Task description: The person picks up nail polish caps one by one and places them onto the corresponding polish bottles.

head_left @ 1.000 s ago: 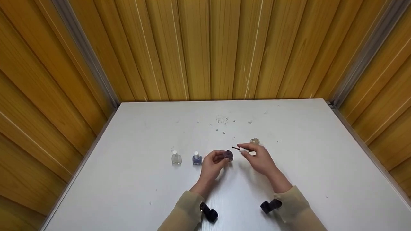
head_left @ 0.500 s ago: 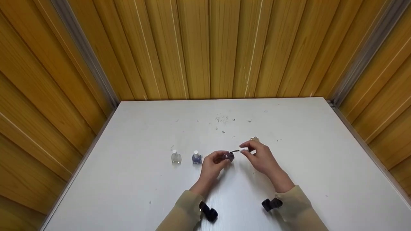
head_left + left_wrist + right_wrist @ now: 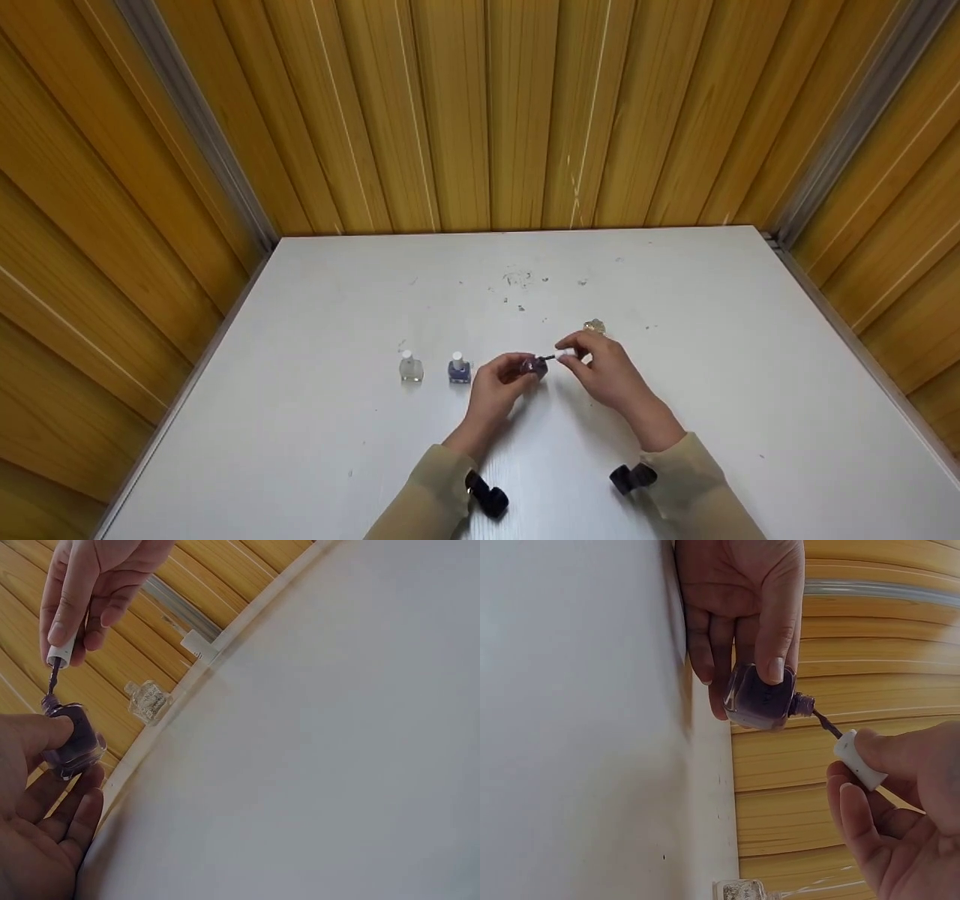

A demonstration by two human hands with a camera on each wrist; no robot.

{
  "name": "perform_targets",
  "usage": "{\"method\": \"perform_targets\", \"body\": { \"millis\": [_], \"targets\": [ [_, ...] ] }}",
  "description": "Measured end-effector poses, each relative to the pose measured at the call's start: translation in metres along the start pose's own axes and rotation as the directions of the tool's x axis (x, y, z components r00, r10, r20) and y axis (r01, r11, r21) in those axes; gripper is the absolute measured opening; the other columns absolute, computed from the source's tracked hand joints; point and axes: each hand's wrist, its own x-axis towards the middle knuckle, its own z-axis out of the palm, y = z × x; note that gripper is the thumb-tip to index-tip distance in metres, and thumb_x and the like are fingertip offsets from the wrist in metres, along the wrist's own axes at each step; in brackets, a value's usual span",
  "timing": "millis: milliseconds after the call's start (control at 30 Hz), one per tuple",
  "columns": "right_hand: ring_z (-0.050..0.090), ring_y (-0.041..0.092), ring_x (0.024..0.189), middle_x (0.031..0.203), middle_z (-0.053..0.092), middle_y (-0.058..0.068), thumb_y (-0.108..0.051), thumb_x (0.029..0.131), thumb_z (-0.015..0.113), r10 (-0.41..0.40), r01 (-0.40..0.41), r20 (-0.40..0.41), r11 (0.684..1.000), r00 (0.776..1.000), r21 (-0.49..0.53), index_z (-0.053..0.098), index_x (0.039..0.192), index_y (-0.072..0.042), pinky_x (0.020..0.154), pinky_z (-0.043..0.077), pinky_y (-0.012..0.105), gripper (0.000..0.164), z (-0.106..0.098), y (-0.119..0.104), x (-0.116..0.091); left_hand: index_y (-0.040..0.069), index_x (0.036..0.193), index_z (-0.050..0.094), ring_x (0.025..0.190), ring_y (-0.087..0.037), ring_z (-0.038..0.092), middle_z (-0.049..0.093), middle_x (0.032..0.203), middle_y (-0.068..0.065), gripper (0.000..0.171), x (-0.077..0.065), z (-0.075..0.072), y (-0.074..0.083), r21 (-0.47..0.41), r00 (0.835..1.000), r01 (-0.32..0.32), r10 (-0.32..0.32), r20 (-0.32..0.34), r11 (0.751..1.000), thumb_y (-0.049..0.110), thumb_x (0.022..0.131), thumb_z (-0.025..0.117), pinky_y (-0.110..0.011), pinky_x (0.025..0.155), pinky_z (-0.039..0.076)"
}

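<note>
My left hand [image 3: 495, 386] pinches a small glass bottle of dark purple nail polish [image 3: 763, 697], tilted with its uncapped neck toward the right hand. Between thumb and fingers, my right hand [image 3: 611, 371] holds the white brush cap [image 3: 860, 760]. The polish-coated brush [image 3: 826, 724] slants from that cap, its tip at the mouth of the bottle; whether the tip is inside is hard to tell. Left of the left hand stand a blue-purple nail polish bottle [image 3: 460, 369] and a clear one [image 3: 411, 367], both with white caps on.
Beyond the right hand stands an open clear glass bottle [image 3: 150, 701], partly hidden in the head view. A white cap [image 3: 199, 645] stands near it in the left wrist view. Dried specks [image 3: 517, 279] mark the white table [image 3: 337, 300]. Wood-patterned panels [image 3: 517, 112] enclose its back and sides.
My right hand has brought the brush leftward and slightly down, from apart from the purple bottle to its mouth. The left hand has stayed nearly still with the bottle.
</note>
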Motion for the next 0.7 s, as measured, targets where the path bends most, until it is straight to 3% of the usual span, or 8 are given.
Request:
{"method": "perform_targets", "body": {
  "millis": [233,433,700],
  "targets": [
    [0.064,0.017,0.088,0.096,0.07,0.004,-0.008,0.093,0.075,-0.005,0.006,0.008,1.0,1.0,-0.023,0.073,0.11,-0.008,0.074,0.054,0.028,0.017,0.004,-0.001,-0.001,0.001,0.116,0.074,0.098,-0.018,0.072,0.076,0.113,-0.016,0.027,0.0,0.0,-0.001,0.058,1.0,-0.026,0.025,0.018,0.998,0.003,0.089,0.077,-0.019,0.083,0.056],
    [0.067,0.02,0.091,0.102,0.073,0.008,-0.01,0.092,0.076,0.023,-0.022,-0.017,1.0,1.0,0.015,0.069,0.113,-0.008,0.071,0.053,0.024,0.022,0.01,-0.001,0.0,0.001,0.114,0.074,0.097,-0.015,0.07,0.076,0.112,-0.016,0.026,0.0,0.002,-0.003,0.084,0.999,-0.033,0.03,0.034,0.996,0.002,0.089,0.077,-0.017,0.083,0.055],
    [0.072,0.026,0.095,0.111,0.078,0.009,-0.008,0.094,0.073,-0.053,0.054,-0.05,0.998,0.997,0.021,0.075,0.117,-0.006,0.07,0.059,0.027,0.023,0.017,0.001,-0.001,0.0,0.114,0.073,0.1,-0.017,0.071,0.075,0.111,-0.017,0.026,-0.001,0.001,-0.002,0.066,0.998,-0.038,0.034,0.053,0.997,0.0,0.088,0.076,-0.02,0.087,0.057]
  ]
}}
